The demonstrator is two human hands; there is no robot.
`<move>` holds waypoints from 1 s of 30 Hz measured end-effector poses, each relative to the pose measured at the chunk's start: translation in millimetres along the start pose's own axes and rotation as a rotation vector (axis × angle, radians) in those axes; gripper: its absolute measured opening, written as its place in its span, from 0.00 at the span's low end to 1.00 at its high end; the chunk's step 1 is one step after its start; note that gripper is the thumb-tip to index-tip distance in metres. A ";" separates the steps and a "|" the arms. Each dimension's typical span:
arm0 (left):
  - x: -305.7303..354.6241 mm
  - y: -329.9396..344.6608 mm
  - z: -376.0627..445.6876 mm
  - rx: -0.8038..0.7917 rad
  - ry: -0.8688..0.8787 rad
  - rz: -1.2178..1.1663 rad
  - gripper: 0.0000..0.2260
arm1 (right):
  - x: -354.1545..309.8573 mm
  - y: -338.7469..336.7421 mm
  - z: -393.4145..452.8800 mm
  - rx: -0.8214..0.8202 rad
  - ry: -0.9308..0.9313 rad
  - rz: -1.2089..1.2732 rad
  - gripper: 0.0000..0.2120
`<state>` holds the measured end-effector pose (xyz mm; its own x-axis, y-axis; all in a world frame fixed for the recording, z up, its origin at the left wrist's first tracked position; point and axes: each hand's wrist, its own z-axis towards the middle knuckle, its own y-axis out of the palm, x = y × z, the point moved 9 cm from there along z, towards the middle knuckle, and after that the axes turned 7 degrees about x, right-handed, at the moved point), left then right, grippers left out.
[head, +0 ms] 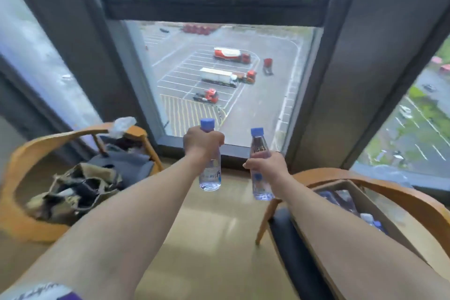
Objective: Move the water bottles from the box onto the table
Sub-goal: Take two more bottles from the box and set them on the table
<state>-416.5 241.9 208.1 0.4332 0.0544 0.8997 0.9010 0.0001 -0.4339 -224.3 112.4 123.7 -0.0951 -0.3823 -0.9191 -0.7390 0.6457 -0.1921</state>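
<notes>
Nearest on the right, an open cardboard box (pixel 360 200) sits on the seat of a wooden chair (pixel 389 182), with several blue-capped bottles lying inside (pixel 370 219). On the near left, a second chair (pixel 29 153) holds bags and clothing.

Farther out, both arms reach forward over the wooden floor. The left hand (pixel 203 140) grips the left water bottle (pixel 210 175) round its neck, just below the blue cap; the right hand (pixel 269 165) wraps round the middle of the right water bottle (pixel 260 178). Both bottles hang upright in the air, apart from each other and clear of the box.

This looks like the carrying step: two bottles are lifted out, and no table shows here, so the next move likely calls for turning toward it and setting both down upright.

The labels carry blue print, too blurred to read. Beyond, a window overlooks a truck lot.
</notes>
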 end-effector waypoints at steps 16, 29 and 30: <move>-223.5 -504.1 -64.5 0.711 -0.358 -0.082 0.12 | -53.2 449.4 -305.9 -0.773 -0.269 -0.113 0.11; -363.9 -781.3 -169.0 1.223 -0.570 -0.150 0.14 | -13.7 732.7 -559.1 -1.367 -0.335 -0.275 0.16; -369.3 -800.2 -175.5 1.259 -0.582 -0.152 0.13 | -12.1 750.6 -578.3 -1.405 -0.342 -0.295 0.16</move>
<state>-1293.3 46.4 231.7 -0.0174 0.3751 0.9268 0.1769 0.9135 -0.3663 -1163.6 219.4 189.5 0.1813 -0.0834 -0.9799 -0.7480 -0.6586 -0.0823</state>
